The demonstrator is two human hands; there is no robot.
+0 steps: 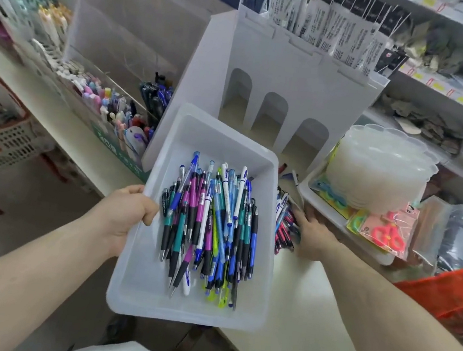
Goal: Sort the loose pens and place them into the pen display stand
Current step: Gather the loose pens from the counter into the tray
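Nearest the camera, the left hand [128, 214] is gripping the left rim of a translucent white bin [149, 297], fingers curling over the edge, and holding it out over the edge of the pale surface [304, 308]. A heap of loose pens [211, 228] is lying in the bin, mostly lengthwise, with blue, teal, purple, white and yellow-green barrels and black grips jumbled together.

To the right of the bin, the right hand [315, 236] is reaching onto the surface, its fingers touching a second bunch of pens [285, 229] with red and blue parts lying there; the bin's wall is hiding the fingertips, so whether they are pinching anything cannot be told.

Just beyond that hand, a white tray [334, 215] is carrying a stack of clear round lids [378, 168] and packets of pink scissors [387, 234].

Behind the bin, the white pen display stand [273, 72] is standing upright on the surface, three arched openings showing along its front. Black-and-white packaged items [332, 23] are filling its top tier. To the left, a clear case [110, 106] is holding pastel pens, with shelves [456, 87] blurring behind.
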